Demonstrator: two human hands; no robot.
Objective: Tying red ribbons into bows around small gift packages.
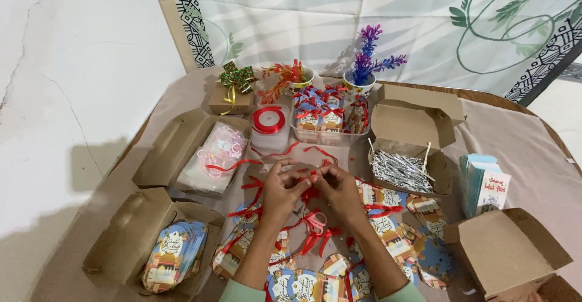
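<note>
At the centre of the frame the left hand (280, 188) and right hand (338, 188) meet, fingertips pinched together on a thin, glossy red ribbon piece (310, 191) that bunches into a small knot or bow between them; which of the two it is cannot be made out, since the fingers cover most of it. Both hands are closed on it. Below the wrists lie loose red ribbon bows (315, 229) over printed, colourful card tags (388, 232), partly hidden by the forearms. Right of the hands an open brown cardboard box holds silver wire ties (397, 171). Above the hands sits a red ribbon spool (268, 120). At lower left another open cardboard box of printed cards (173, 256) is partly cut off.
</note>
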